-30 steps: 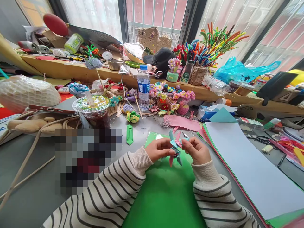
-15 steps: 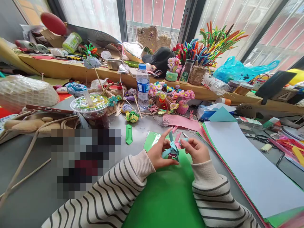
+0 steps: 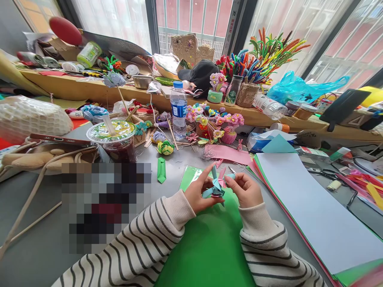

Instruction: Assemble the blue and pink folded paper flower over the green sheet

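Fingers (image 3: pixel 209 184) of the left hand (image 3: pixel 200 194): thumb and bent fingers clamped on the left side of a folded paper piece (image 3: pixel 213 189), teal with pink parts; the forefinger points up and right, clear of the paper. Fingers of the right hand (image 3: pixel 245 189): pinched together on a small teal tip at the piece's right side. The piece sits between the two hands, held just above a green sheet (image 3: pixel 206 243) on the grey counter (image 3: pixel 36 247).

Near, left and right: striped sleeves (image 3: pixel 143 243).
Right of the hands: a stack of coloured paper sheets (image 3: pixel 314 215), pale one on top.
Far side of the hands: a pink sheet (image 3: pixel 230 154); a green folded strip (image 3: pixel 161 169) to the left.
Farther left: a sealed drink cup (image 3: pixel 115 137) with a straw.
Far centre: a water bottle (image 3: pixel 178 109), small paper flowers (image 3: pixel 218 119) beside it.
Far ledge: a black cap (image 3: pixel 201 73), pipe cleaners (image 3: pixel 263 56) standing in a basket, a blue plastic bag (image 3: pixel 299 89).
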### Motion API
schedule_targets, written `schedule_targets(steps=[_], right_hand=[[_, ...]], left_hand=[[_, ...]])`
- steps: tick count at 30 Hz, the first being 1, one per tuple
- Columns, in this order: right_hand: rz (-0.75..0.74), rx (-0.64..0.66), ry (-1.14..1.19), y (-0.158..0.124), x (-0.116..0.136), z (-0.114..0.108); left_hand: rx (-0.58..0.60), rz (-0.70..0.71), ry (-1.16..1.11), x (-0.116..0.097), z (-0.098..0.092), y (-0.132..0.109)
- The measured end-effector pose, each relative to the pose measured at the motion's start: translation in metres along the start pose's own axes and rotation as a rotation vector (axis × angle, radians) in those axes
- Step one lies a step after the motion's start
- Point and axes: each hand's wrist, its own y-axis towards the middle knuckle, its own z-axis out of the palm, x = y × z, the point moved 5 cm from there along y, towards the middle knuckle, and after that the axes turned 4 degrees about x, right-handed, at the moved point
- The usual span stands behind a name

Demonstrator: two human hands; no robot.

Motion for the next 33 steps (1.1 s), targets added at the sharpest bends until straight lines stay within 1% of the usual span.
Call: schedule_targets(steps=[4, 7, 8, 10, 12, 13, 14, 15, 16, 17, 20, 23, 25, 28, 33], right_hand=[[-0.081, 0.010, -0.043, -0.002, 0.004, 0.003], [-0.149, -0.009, -0.125, -0.004, 0.009, 0.003], [-0.168, -0.014, -0.146, -0.006, 0.011, 0.002], [-0.199, -0.003, -0.173, -0.008, 0.016, 0.002], [-0.221, 0.048, -0.189, -0.009, 0.021, 0.003], [-0.228, 0.092, -0.194, -0.010, 0.023, 0.004], [-0.236, 0.138, -0.199, -0.010, 0.024, 0.006], [-0.247, 0.182, -0.205, -0.011, 0.026, 0.008], [-0.259, 0.220, -0.215, -0.012, 0.026, 0.010], [-0.272, 0.247, -0.228, -0.013, 0.027, 0.012], [-0.296, 0.282, -0.276, -0.015, 0.027, 0.015], [-0.296, 0.296, -0.286, -0.016, 0.025, 0.015], [-0.297, 0.297, -0.277, -0.016, 0.024, 0.015], [-0.306, 0.283, -0.258, -0.016, 0.025, 0.014], [-0.338, 0.276, -0.295, -0.017, 0.030, 0.013]], left_hand=[[-0.007, 0.023, 0.061, 0.000, 0.002, -0.001], [0.010, 0.044, 0.035, 0.001, 0.002, -0.002], [0.029, 0.046, 0.004, 0.001, 0.001, -0.001], [0.104, 0.031, -0.076, 0.002, 0.000, 0.000], [0.166, 0.003, -0.124, -0.002, -0.003, 0.002], [0.156, 0.009, -0.118, -0.006, -0.006, 0.003], [0.083, 0.011, -0.064, -0.011, -0.013, 0.005], [-0.020, 0.032, 0.021, -0.018, -0.020, 0.005], [-0.084, 0.059, 0.115, -0.027, -0.025, 0.006], [-0.111, 0.094, 0.208, -0.035, -0.027, 0.006], [0.000, 0.131, 0.408, -0.054, -0.020, 0.006], [0.095, 0.050, 0.462, -0.061, -0.015, 0.007], [0.146, 0.009, 0.472, -0.062, -0.013, 0.008], [0.197, -0.009, 0.479, -0.062, -0.011, 0.009], [0.271, -0.026, 0.495, -0.053, -0.011, 0.013]])
